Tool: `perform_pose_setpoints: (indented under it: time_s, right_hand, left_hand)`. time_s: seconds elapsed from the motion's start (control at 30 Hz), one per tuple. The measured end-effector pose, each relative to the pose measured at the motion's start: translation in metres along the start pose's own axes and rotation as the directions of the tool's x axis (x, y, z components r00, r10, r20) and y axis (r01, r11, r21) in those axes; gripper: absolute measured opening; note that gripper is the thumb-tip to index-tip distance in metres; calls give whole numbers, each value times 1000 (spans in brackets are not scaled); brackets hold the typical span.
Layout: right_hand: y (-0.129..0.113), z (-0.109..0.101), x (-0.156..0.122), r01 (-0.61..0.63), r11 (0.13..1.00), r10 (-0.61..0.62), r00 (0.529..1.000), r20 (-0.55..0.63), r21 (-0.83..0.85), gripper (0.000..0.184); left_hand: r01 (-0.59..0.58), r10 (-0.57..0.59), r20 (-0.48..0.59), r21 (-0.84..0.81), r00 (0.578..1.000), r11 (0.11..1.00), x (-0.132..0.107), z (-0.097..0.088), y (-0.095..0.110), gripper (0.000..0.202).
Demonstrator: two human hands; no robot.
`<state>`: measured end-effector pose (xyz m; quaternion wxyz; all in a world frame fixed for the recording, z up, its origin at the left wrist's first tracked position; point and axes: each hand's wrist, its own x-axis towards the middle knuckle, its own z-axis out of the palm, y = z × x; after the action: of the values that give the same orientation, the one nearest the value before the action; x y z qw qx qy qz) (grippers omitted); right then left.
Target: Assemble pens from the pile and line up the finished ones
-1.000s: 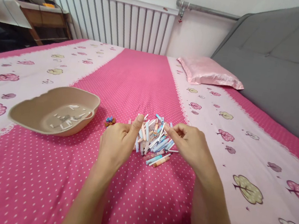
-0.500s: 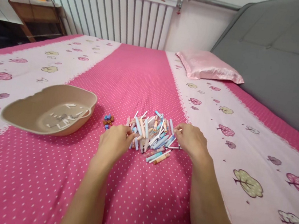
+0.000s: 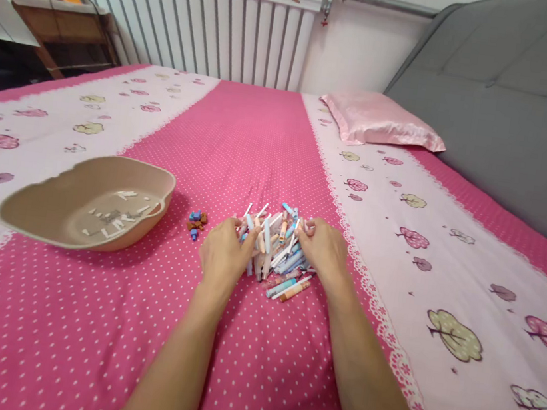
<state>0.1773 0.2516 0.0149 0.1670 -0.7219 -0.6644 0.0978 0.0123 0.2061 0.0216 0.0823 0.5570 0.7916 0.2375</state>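
Observation:
A pile of small coloured sticks (image 3: 279, 259), blue, white, pink and orange, lies on the pink dotted bedspread (image 3: 240, 153). My left hand (image 3: 224, 255) rests on the pile's left side with its fingers curled into the sticks. On the pile's right side my right hand (image 3: 323, 248) is curled the same way, fingertips among the sticks. Both hands press the pile from either side. Whether either hand pinches a single stick is hidden by the fingers.
A beige scalloped bowl (image 3: 42, 198) with several small white pieces inside sits to the left. A tiny cluster of blue and brown bits (image 3: 195, 220) lies between bowl and pile. A pink pillow (image 3: 380, 121) and grey headboard (image 3: 507, 115) stand at the right; a radiator (image 3: 201, 27) is behind.
Both hands came down from a raised pinch onto the bedspread, then moved inward against the two sides of the stick pile.

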Motion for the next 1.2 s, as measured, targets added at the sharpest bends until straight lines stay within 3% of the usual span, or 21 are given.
perform_pose_setpoints:
  time_s: [0.23, 0.43, 0.67, 0.9, 1.2]
  right_hand:
    - [4, 3, 3, -4, 1000, 5, 998, 62, -8, 27]
    - [4, -2, 1, -29, 999, 34, 991, 127, -42, 28]
    - [2, -8, -2, -38, 997, 46, 990, 136, -61, 33]
    - [1, -9, -1, 22, 1000, -22, 999, 48, 0, 27]
    - [-1, -11, -2, 29, 999, -31, 997, 67, 26, 23]
  left_hand:
    - [-9, 5, 106, 42, 994, 999, -1, 7, 0, 43]
    - [-4, 2, 126, 12, 992, 1000, 2, 8, -2, 40]
    - [-1, 9, 138, -59, 990, 998, 3, 8, -6, 38]
    - [-46, 55, 144, -64, 988, 997, 4, 5, -5, 33]
    - [43, -34, 79, -118, 996, 992, 5, 1, -5, 22]
